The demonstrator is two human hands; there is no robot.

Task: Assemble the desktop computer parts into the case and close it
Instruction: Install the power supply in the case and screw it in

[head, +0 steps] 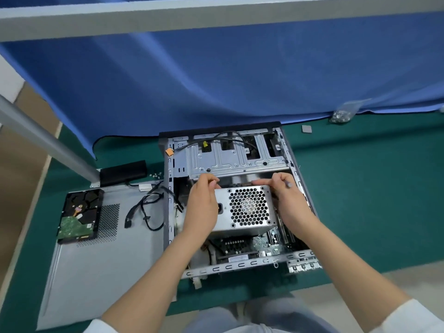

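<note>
Power supply (245,207): silver metal box, honeycomb fan grille facing up, inside open case (168,212) on green table (360,200).
Left hand (201,207): fingers curled, gripping box's left side.
Right hand (288,203): curled around box's right far corner.

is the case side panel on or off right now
Off. The side panel lies flat on the green mat left of the case, whose inside is exposed, and a hard drive rests on the panel.
</note>
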